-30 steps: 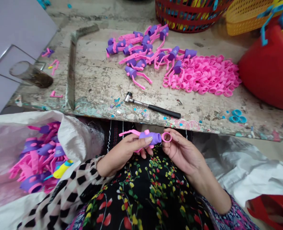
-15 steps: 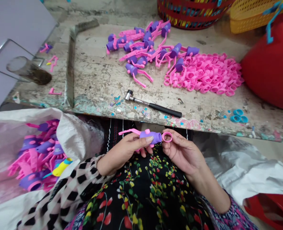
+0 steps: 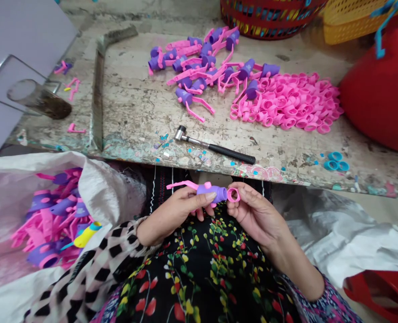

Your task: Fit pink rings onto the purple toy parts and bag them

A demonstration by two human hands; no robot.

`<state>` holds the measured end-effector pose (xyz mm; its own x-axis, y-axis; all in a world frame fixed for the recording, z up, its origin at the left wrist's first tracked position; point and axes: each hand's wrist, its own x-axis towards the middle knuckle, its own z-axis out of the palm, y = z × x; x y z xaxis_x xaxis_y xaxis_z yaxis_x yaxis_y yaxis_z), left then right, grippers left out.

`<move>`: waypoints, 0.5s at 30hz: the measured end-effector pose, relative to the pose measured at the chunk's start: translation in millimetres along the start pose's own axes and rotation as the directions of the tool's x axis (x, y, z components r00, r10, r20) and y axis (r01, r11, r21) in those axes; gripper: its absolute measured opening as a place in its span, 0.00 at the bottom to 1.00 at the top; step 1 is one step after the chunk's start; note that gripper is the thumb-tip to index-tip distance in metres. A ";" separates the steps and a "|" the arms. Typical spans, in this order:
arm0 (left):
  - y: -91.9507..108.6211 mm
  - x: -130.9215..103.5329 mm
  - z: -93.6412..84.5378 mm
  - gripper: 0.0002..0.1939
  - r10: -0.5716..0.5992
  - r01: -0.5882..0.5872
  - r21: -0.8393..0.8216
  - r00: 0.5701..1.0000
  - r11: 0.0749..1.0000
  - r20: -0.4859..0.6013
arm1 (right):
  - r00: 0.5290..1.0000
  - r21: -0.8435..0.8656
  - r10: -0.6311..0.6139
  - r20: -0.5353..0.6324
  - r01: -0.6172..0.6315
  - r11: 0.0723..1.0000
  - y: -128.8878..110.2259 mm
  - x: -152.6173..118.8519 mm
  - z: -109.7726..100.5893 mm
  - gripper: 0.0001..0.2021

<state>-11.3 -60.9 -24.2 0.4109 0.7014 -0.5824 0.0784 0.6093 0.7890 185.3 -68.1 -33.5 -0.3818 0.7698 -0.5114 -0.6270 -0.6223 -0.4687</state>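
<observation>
Above my lap, my left hand [image 3: 180,208] is closed on a purple plastic piece [image 3: 220,194] with pink arms, its open end facing right. Right beside that end, my right hand [image 3: 254,213] pinches a small pink ring [image 3: 233,195] between thumb and fingers. The ring is off the purple piece; whether their edges touch is hard to tell. On the bench lie a heap of pink rings [image 3: 296,103] and a pile of purple pieces with pink arms [image 3: 199,67].
A hammer [image 3: 215,146] lies near the bench's front edge [image 3: 134,159]. Blue rings [image 3: 335,162], a red basket [image 3: 269,20], a yellow basket [image 3: 350,20] and a red container [image 3: 377,89] stand right. A white sack [image 3: 107,179] holds finished-looking purple pieces at left.
The pink ring in my right hand has turned and moved slightly left, closer to the purple piece's open end. My left hand has hardly moved.
</observation>
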 end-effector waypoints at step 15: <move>7.6 -1.1 4.0 0.21 -0.051 0.052 0.047 0.998 0.998 -0.025 | 1.000 -0.052 -0.009 -0.022 0.007 0.999 -0.1 0.5 -3.5 0.12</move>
<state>-7.5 -58.5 -16.8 0.3831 0.6787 -0.6266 0.1422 0.6269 0.7660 187.5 -68.1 -36.3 -0.3614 0.7719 -0.5231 -0.5936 -0.6231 -0.5093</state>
